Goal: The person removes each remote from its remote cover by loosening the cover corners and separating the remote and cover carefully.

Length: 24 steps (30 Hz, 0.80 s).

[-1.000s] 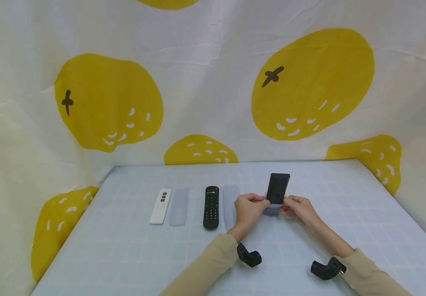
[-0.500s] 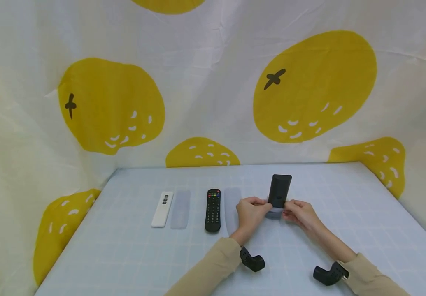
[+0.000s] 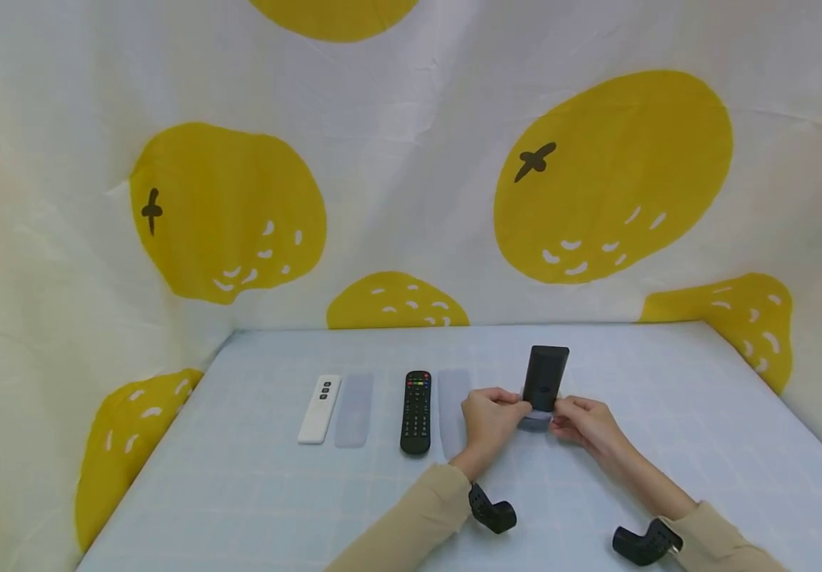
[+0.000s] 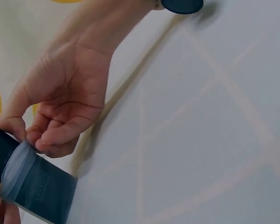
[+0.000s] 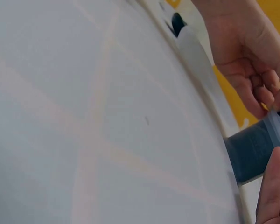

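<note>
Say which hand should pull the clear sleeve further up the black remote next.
Probably both: left hand and right hand each pinch the clear sleeve at the base of the black remote. For a single grip, neither is better placed.

On the table (image 3: 253,492), a slim remote (image 3: 319,408), a sleeve (image 3: 353,410), a button remote (image 3: 416,411) and a second sleeve (image 3: 451,401) lie side by side, left of the upright remote (image 3: 545,377) held between both hands.
</note>
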Each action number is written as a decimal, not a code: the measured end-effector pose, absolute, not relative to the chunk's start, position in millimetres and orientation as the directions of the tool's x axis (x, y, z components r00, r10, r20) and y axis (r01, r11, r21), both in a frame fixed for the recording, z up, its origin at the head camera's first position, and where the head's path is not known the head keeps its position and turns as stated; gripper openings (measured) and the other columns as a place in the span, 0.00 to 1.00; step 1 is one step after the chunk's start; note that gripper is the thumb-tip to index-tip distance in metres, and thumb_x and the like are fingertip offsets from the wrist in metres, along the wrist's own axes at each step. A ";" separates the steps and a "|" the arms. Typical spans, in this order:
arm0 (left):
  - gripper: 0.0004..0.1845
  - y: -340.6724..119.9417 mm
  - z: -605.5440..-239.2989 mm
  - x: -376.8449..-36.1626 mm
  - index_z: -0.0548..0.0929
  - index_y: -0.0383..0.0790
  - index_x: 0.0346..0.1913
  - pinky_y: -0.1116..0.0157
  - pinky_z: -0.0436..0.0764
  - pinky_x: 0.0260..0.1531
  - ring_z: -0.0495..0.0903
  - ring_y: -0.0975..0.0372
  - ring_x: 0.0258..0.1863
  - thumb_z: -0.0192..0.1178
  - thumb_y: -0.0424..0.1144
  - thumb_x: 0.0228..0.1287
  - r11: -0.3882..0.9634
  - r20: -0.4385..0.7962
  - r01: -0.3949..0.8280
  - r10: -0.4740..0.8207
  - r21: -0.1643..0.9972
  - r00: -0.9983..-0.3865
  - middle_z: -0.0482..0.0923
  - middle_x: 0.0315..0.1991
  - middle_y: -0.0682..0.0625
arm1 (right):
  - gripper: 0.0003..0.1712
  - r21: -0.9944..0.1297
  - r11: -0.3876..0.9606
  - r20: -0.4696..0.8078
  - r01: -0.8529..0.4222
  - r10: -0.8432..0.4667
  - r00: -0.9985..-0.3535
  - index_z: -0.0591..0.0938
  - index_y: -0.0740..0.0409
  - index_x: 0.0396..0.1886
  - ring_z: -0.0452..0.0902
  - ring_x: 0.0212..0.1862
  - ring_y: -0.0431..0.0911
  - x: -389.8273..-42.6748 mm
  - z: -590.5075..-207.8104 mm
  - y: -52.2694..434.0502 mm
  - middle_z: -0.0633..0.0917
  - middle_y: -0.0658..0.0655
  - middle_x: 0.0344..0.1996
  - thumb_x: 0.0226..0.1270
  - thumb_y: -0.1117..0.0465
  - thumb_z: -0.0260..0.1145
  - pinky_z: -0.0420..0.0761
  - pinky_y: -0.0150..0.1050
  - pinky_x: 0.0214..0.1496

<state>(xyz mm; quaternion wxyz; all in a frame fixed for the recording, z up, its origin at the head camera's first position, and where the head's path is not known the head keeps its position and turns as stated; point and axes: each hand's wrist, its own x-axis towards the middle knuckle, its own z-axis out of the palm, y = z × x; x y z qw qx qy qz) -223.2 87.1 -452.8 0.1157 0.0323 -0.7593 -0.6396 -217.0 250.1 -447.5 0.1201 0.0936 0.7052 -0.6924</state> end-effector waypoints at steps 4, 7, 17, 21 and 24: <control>0.05 85.8 -451.6 -222.1 0.87 0.41 0.19 0.74 0.73 0.17 0.74 0.73 0.15 0.73 0.29 0.38 0.186 0.114 0.078 -0.188 0.979 -0.976 0.84 0.17 0.53 | 0.12 -0.954 0.042 -0.297 0.295 -0.041 -0.954 0.80 0.53 0.22 0.78 0.28 0.35 -215.0 -446.9 250.3 0.81 0.46 0.21 0.65 0.64 0.56 0.83 0.29 0.34; 0.04 84.4 -449.9 -221.6 0.87 0.41 0.20 0.74 0.73 0.17 0.74 0.73 0.15 0.73 0.30 0.40 0.186 0.093 0.061 -0.169 0.981 -0.981 0.83 0.17 0.53 | 0.11 -0.957 0.058 -0.287 0.284 -0.050 -0.957 0.80 0.51 0.23 0.79 0.28 0.35 -213.4 -444.9 251.2 0.81 0.46 0.22 0.64 0.64 0.56 0.83 0.29 0.34; 0.10 80.8 -446.5 -216.4 0.90 0.40 0.32 0.76 0.67 0.18 0.70 0.74 0.18 0.65 0.27 0.44 0.191 0.111 0.100 -0.048 0.977 -0.993 0.79 0.17 0.57 | 0.10 -0.970 0.063 -0.243 0.236 -0.143 -0.960 0.84 0.55 0.37 0.81 0.35 0.35 -201.7 -444.6 264.2 0.84 0.46 0.32 0.68 0.64 0.56 0.83 0.31 0.42; 0.10 77.8 -444.6 -217.2 0.90 0.38 0.34 0.78 0.69 0.21 0.72 0.76 0.21 0.65 0.27 0.45 0.215 0.166 0.160 -0.009 0.963 -0.986 0.83 0.20 0.54 | 0.08 -0.980 0.077 -0.193 0.184 -0.131 -0.972 0.84 0.57 0.40 0.82 0.36 0.34 -202.4 -445.5 267.2 0.85 0.44 0.33 0.68 0.64 0.58 0.83 0.31 0.43; 0.10 75.2 -445.2 -216.3 0.90 0.39 0.35 0.78 0.71 0.24 0.73 0.77 0.23 0.66 0.29 0.47 0.222 0.168 0.169 0.023 0.960 -0.986 0.84 0.22 0.53 | 0.08 -0.982 0.093 -0.174 0.163 -0.121 -0.977 0.84 0.56 0.40 0.83 0.36 0.34 -200.7 -445.8 267.8 0.85 0.41 0.33 0.68 0.64 0.60 0.83 0.30 0.43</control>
